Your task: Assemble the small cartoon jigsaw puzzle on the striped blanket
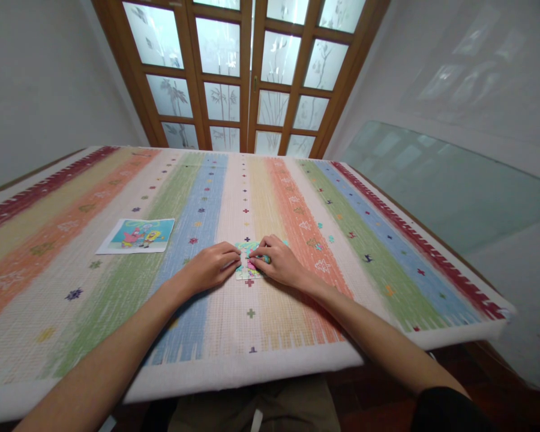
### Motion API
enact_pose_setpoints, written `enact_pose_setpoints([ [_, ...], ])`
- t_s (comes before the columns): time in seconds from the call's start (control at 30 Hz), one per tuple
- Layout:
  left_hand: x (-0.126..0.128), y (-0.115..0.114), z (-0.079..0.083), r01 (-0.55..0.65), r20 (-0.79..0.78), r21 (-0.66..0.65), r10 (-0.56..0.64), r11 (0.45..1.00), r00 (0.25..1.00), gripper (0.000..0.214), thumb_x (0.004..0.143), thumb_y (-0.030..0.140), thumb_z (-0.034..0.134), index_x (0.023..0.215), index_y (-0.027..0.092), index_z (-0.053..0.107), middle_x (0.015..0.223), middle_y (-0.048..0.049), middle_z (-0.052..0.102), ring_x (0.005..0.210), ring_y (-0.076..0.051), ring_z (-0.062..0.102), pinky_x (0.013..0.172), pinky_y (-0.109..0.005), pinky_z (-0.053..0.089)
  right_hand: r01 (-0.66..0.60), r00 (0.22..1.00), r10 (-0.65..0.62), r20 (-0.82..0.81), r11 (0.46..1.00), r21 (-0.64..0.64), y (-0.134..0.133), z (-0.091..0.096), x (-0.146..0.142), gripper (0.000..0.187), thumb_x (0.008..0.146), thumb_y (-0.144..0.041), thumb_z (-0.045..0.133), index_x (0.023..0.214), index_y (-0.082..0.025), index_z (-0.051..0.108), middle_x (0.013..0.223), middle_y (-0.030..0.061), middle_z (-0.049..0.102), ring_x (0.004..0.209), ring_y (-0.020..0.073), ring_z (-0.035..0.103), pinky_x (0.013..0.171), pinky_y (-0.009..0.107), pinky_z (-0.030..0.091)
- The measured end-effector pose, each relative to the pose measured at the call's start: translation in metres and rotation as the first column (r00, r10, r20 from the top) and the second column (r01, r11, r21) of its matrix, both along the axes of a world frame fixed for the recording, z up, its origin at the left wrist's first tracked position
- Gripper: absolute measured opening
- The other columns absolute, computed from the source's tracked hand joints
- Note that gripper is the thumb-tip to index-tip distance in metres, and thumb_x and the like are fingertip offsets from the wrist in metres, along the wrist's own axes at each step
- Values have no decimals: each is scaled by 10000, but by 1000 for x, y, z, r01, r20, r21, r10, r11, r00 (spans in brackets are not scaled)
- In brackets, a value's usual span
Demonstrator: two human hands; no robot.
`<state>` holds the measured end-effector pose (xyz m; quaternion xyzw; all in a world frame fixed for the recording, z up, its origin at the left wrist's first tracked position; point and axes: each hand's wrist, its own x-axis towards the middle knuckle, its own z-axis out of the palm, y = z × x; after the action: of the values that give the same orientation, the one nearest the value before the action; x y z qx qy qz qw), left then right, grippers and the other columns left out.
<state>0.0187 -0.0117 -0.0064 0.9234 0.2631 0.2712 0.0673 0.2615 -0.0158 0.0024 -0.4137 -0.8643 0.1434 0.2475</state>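
Observation:
A small, partly assembled jigsaw puzzle (254, 273) lies flat on the striped tablecloth in front of me, in teal, pink and yellow. At its left edge rests my left hand (216, 264), fingers pressed together; what they hold, if anything, is hidden. My right hand (276, 261) covers the puzzle's right side, thumb and fingertips pinched at a puzzle piece over it. Several loose teal puzzle pieces (331, 239) lie to the right of that hand. Over to the left is a printed cartoon picture (139, 235) showing a pink starfish and a yellow sponge character.
The striped cloth (225, 324) covers a wide table, its white edge (252, 372) close to my body. A glass panel (436, 168) stands along the right wall. Beyond the far side are wooden doors (247, 78) with frosted panes.

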Motion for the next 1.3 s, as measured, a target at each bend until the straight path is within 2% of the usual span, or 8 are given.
enact_pose_setpoints([
  [0.27, 1, -1, 0, 5, 6, 24, -5, 1000, 1000, 237, 1027, 201, 497, 974, 148, 722, 995, -116, 728, 919, -211, 687, 828, -349, 589, 54, 996, -54, 66, 999, 1, 0, 1, -3, 93, 919, -269, 720, 930, -216, 796, 902, 65, 616, 938, 226, 558, 826, 348, 441],
  [0.53, 1, 0, 0, -7, -3, 9, 7, 1000, 1000, 240, 1027, 204, 490, 982, 157, 721, 1014, -110, 724, 936, -203, 685, 845, -347, 589, 20, 987, -32, 159, 997, 75, -2, 4, -6, 134, 953, -271, 659, 955, -191, 766, 942, 81, 605, 964, 236, 529, 857, 354, 431],
  [0.67, 1, 0, 1, 13, 7, 21, -13, 1000, 1000, 241, 1026, 201, 493, 965, 147, 719, 1000, -113, 723, 927, -203, 684, 836, -342, 589, 1, 991, -12, 133, 997, 83, -1, 1, -5, 121, 946, -262, 662, 956, -186, 757, 955, 87, 602, 968, 246, 525, 863, 370, 436],
  [0.8, 1, 0, 2, 25, 27, 37, -26, 999, 999, 243, 1030, 199, 492, 956, 151, 719, 988, -109, 725, 913, -197, 682, 824, -335, 588, -19, 999, 17, 40, 997, 73, 6, -1, 1, 132, 958, -262, 652, 981, -187, 759, 984, 81, 609, 982, 230, 539, 881, 364, 437],
  [0.93, 1, 1, 1, 38, 33, 53, -40, 998, 999, 246, 1030, 194, 494, 939, 144, 718, 979, -117, 730, 907, -202, 686, 819, -342, 594, 52, 998, -50, -29, 995, 86, 24, 4, 23, 187, 975, -258, 597, 959, -179, 765, 963, 79, 620, 955, 219, 569, 890, 368, 443],
  [1.07, 1, 1, 1, 38, 34, 57, -40, 998, 999, 244, 1030, 192, 496, 929, 150, 714, 974, -113, 732, 898, -197, 688, 812, -338, 596, 234, 972, -237, 7, 964, 124, 46, 23, 67, 165, 898, -222, 615, 855, -178, 768, 940, 98, 645, 953, 244, 588, 879, 375, 451],
  [1.17, 1, 0, 1, 31, 35, 53, -33, 998, 999, 237, 1027, 190, 499, 927, 156, 712, 978, -109, 731, 905, -195, 689, 814, -335, 596, 369, 920, -375, 112, 927, 70, 55, 41, 104, 167, 861, -231, 614, 846, -176, 771, 876, 84, 683, 837, 219, 605, 817, 345, 449],
  [1.3, 0, 1, 0, 25, 45, 57, -27, 998, 999, 239, 1025, 191, 497, 926, 158, 712, 979, -110, 732, 901, -196, 688, 812, -339, 597, 480, 836, -438, 331, 875, -56, 53, 56, 138, 145, 806, -283, 660, 767, -178, 751, 767, 56, 700, 721, 189, 612, 666, 289, 403],
])
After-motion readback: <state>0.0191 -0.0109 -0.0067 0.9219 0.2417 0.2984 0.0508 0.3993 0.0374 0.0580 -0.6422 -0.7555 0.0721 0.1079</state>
